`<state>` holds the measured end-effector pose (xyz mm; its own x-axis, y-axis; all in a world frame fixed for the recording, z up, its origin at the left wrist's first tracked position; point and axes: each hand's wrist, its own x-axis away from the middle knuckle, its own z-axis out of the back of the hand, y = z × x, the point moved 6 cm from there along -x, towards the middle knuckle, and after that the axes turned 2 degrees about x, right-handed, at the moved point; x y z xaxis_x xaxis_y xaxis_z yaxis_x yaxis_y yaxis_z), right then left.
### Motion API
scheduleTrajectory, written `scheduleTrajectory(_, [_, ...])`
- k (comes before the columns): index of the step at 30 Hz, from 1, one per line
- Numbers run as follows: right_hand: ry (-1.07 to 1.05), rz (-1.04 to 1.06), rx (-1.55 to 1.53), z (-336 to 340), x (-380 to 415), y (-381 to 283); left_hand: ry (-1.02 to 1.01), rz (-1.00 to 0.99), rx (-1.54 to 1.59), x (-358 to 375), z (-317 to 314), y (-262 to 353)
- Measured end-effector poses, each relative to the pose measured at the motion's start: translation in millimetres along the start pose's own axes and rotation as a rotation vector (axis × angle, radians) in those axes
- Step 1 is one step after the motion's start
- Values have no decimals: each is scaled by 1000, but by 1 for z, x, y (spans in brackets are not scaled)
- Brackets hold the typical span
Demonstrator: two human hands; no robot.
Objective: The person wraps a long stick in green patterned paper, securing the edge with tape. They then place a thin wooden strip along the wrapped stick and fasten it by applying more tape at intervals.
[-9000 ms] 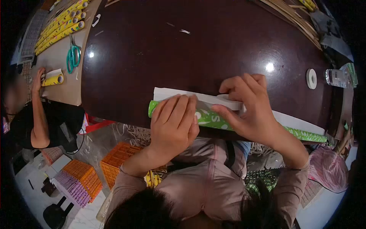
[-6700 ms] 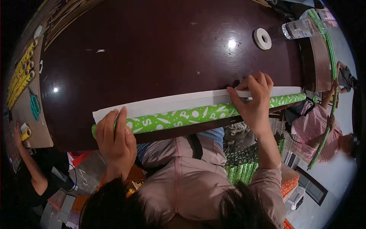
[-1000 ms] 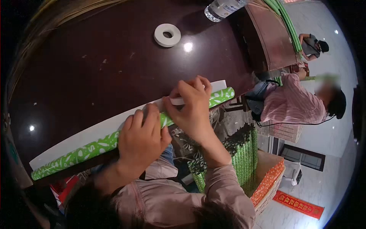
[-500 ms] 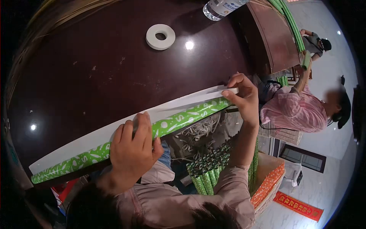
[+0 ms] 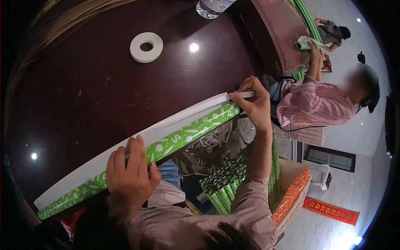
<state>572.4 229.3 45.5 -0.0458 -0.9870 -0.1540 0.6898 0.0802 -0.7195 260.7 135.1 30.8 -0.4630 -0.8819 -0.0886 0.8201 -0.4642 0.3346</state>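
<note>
The right hand [image 5: 253, 104] has its grip closed, thumb and fingers pinching a narrow white tape roll [image 5: 246, 94] at the far right end of the green patterned tube [image 5: 179, 141]. The left hand [image 5: 132, 175] is open, palm down over the tube, its fingertips on the white paper strip [image 5: 81, 176] that runs along the tube's upper side. The tube lies slantwise along the near edge of the dark counter [image 5: 187, 75]. Beyond it, a white tape ring [image 5: 146, 47] lies flat, and a clear bottle [image 5: 210, 8] stands near the far edge. Below the right forearm are a bundle of green tubes [image 5: 225, 193] and a basket with orange floral trim [image 5: 291, 189]. Past the counter, a person in a pink striped shirt [image 5: 316, 102] has their hands at another green roll [image 5: 304, 43].
</note>
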Motion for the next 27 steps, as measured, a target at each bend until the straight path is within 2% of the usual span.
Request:
scheduleTrajectory(7, [-13,116,274,-2,1,-14,94,-52,-101,3,3,4])
scheduleTrajectory(13, [-20,134,312,-8,2,-15,5,5,-35,7,-5,0])
scheduleTrajectory(17, [-47,122,381,-9,9,-16,79,-57,-91,9,-4,9])
scheduleTrajectory(19, [-43,188,423,-8,12,-24,97,-62,-101,11,-5,12])
scheduleTrajectory(27, [-33,182,471,-15,6,-22,88,-63,-106,4,-8,7])
